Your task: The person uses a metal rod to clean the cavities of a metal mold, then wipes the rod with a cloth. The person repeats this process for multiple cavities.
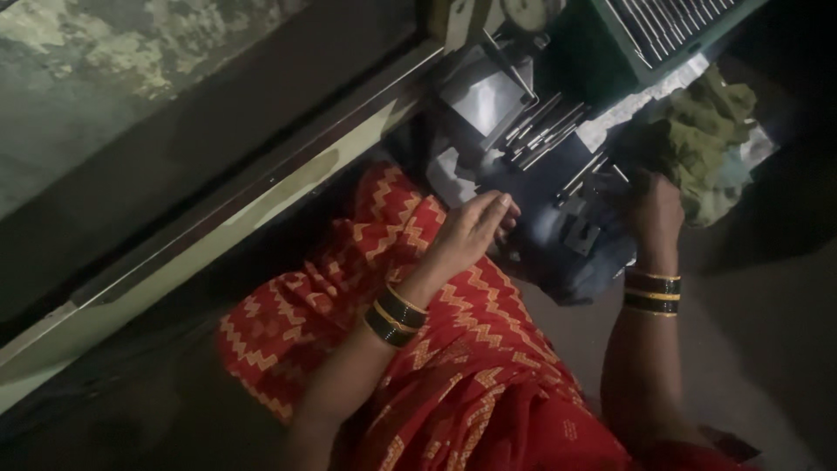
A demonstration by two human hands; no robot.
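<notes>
Steel rods: a loose bundle of thin grey metal rods (542, 131) lies on the dark machine bed, well ahead of the left hand and just left of the right hand; long axes run diagonally, lower-left ends toward the person, upper-right ends toward the green housing.
Hidden parts: upper ends of the rods pass under the green housing (602, 52) and cannot be followed; a few more rods (582, 174) near the right hand are half lost in shadow.
Left hand: left hand (471, 228) lies palm-down at the edge of the machine bed above the red zigzag cloth (453, 349); fingers stretched and slack, grip open, nothing held; fingertips point up-right toward the rods.
Right hand: right hand (656, 209) reaches to the dark bed beside the olive rag (706, 148); fingers curl away from the camera into shadow, so whether the grip is closed on anything cannot be told.
Small block: a grey metal block (582, 235) sits between the two hands; its form is hard to make out.
Wrists: black-and-gold bangles (394, 316) on both.
Cut off: the housing and its slatted grille (671, 22) leave the frame at the top; the pale rail (218, 235) runs out at lower left.
</notes>
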